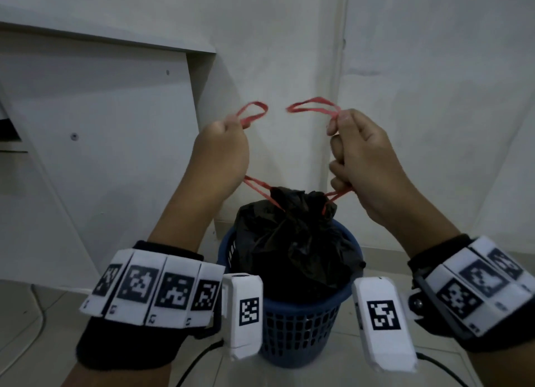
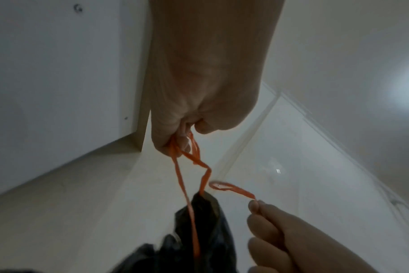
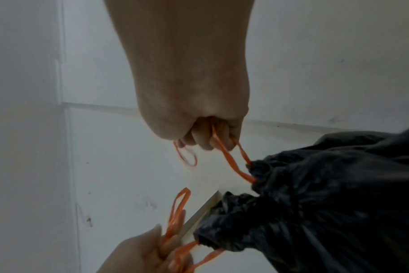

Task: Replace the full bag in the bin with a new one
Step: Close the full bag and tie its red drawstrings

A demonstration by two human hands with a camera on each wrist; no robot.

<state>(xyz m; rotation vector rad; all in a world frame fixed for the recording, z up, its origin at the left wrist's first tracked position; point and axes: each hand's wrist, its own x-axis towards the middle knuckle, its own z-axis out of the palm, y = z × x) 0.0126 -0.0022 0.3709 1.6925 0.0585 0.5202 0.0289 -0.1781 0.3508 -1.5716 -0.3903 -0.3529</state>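
Observation:
A full black bag (image 1: 292,241) sits in a blue perforated bin (image 1: 301,326) on the floor, its mouth gathered tight. Two red drawstrings come out of the neck. My left hand (image 1: 223,152) grips the left drawstring (image 1: 253,113), whose loop sticks up above the fist. My right hand (image 1: 356,157) grips the right drawstring (image 1: 315,107), its loop pointing toward the left one. Both hands are raised above the bag, apart from each other. The left wrist view shows the left drawstring (image 2: 187,194) running down to the black bag (image 2: 199,230). In the right wrist view the right drawstring (image 3: 229,158) enters the puckered bag (image 3: 315,203).
A white wall (image 1: 289,39) stands close behind the bin. A white cabinet panel (image 1: 95,143) fills the left side. The floor is light tile (image 1: 341,366), with a dark cable (image 1: 199,360) trailing near the bin's base.

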